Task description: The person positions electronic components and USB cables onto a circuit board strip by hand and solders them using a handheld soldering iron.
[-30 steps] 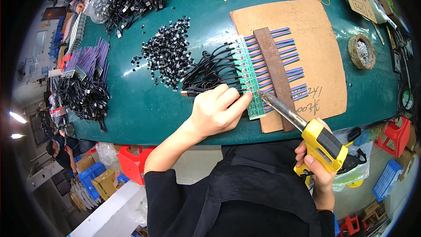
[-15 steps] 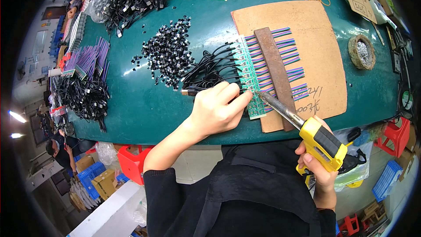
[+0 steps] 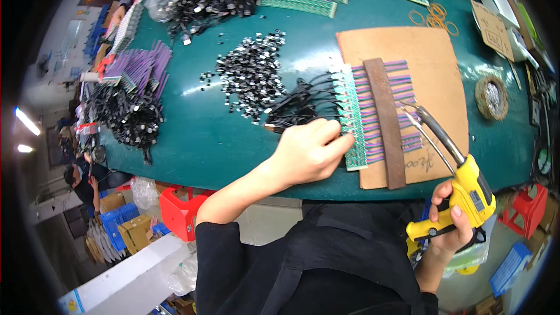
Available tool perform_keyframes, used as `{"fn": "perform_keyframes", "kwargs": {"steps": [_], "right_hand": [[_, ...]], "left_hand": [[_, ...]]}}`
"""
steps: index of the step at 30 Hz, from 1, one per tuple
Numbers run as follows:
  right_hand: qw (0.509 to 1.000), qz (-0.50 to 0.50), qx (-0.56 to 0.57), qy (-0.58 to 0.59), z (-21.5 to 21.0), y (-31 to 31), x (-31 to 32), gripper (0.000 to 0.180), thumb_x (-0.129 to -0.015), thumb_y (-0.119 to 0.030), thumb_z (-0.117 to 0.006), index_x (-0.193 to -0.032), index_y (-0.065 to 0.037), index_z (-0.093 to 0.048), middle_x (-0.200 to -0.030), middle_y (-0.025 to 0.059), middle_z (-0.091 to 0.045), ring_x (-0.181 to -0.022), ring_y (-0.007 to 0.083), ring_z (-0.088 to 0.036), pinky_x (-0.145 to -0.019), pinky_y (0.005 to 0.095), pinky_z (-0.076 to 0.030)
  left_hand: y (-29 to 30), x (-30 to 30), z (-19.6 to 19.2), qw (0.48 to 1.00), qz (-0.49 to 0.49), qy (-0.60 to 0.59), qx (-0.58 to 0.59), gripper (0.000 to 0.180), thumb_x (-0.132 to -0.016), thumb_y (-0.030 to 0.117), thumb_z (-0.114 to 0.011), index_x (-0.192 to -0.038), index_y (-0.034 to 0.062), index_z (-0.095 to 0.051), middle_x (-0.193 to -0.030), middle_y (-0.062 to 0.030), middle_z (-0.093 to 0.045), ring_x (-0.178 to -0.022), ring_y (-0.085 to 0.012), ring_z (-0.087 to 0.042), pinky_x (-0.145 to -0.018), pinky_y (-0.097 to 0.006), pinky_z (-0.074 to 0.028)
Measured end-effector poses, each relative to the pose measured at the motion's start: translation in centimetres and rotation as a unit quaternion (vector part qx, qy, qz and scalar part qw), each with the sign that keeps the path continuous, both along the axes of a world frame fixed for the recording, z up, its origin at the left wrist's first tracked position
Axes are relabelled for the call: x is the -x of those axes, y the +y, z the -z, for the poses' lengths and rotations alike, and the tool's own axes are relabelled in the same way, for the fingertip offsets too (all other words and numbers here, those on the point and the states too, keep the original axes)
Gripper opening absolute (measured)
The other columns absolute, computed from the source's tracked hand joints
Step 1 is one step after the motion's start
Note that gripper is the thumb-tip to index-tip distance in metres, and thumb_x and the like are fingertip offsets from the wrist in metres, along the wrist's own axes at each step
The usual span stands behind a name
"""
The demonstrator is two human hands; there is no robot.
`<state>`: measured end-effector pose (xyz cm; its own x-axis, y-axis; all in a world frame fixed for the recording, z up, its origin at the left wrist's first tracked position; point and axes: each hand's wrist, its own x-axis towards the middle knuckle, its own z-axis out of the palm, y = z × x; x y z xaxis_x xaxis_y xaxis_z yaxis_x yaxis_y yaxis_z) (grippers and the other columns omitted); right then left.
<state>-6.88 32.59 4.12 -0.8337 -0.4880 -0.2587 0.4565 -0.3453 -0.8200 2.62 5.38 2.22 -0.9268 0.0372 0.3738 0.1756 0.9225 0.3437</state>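
My left hand [image 3: 309, 150] is closed in a pinch at the left edge of a green circuit board strip [image 3: 353, 122], on a black cable largely covered by the fingers. More black cables [image 3: 300, 104] run from that edge to the left. From the board's right side, purple and blue wires [image 3: 402, 86] pass under a rusty flat metal bar [image 3: 385, 131]. My right hand [image 3: 454, 230] grips a yellow soldering gun [image 3: 473, 192] by its handle. Its dark metal tube and a thinner rod point up and left, their ends above the wires right of the bar, apart from the board.
Under the board lies a brown cardboard sheet [image 3: 437, 49]. A pile of small black connectors [image 3: 254, 70] sits to the left, with bundled cables [image 3: 125, 114] beyond. A round dish [image 3: 492, 98] stands right, rubber bands [image 3: 436, 17] farther back. Red stools [image 3: 184, 213] are below the table.
The soldering gun has moved right, from the board's edge beside my left fingers to beyond the metal bar. My left hand stays at the board. The whole view has shifted somewhat.
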Motion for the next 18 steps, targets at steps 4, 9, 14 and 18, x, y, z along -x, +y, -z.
{"fn": "perform_keyframes", "kwargs": {"steps": [4,9,14,18], "right_hand": [[1.000,0.010,-0.001,0.025,0.0,0.0,0.5,0.056,-0.074,-0.011,-0.058,-0.124,0.009,-0.040,-0.097,0.0194,-0.054,-0.084,0.0216,-0.054,-0.053,0.0223,-0.050],[0.975,0.038,-0.124,0.182,-1.1,2.4,1.8,0.056,-0.074,-0.012,-0.059,-0.124,0.010,-0.041,-0.102,0.0205,-0.053,-0.085,0.0204,-0.054,-0.062,0.0237,-0.049],[0.916,0.083,-0.256,0.297,-5.7,9.9,5.6,0.047,-0.082,-0.015,-0.053,-0.121,0.011,-0.044,-0.111,0.0199,-0.052,-0.095,0.0203,-0.052,-0.072,0.0255,-0.047],[0.877,0.124,-0.330,0.326,-9.9,16.3,7.3,0.049,-0.084,-0.015,-0.052,-0.124,0.010,-0.041,-0.115,0.0199,-0.050,-0.099,0.0207,-0.051,-0.076,0.0267,-0.047]], "left_hand": [[-1.3,-0.3,-2.2,0.979,0.030,-0.192,-0.056,0.023,-0.080,0.014,-0.063,-0.103,0.0106,-0.061,-0.079,-0.0051,-0.052,-0.069,-0.0215,-0.059,-0.050,-0.034,-0.047],[-9.7,2.9,-1.7,0.990,-0.115,-0.002,-0.087,0.013,-0.080,0.012,-0.063,-0.091,0.0055,-0.067,-0.083,-0.0098,-0.063,-0.076,-0.0220,-0.062,-0.067,-0.032,-0.051],[-20.8,4.4,0.3,0.917,-0.394,0.040,0.050,0.014,-0.080,0.014,-0.061,-0.092,0.0079,-0.066,-0.088,-0.0107,-0.063,-0.081,-0.0253,-0.063,-0.071,-0.036,-0.050],[-25.2,3.7,2.2,0.876,-0.453,0.056,0.155,0.012,-0.078,0.016,-0.065,-0.089,0.0123,-0.064,-0.098,-0.0081,-0.057,-0.091,-0.0279,-0.059,-0.077,-0.039,-0.048]]}}
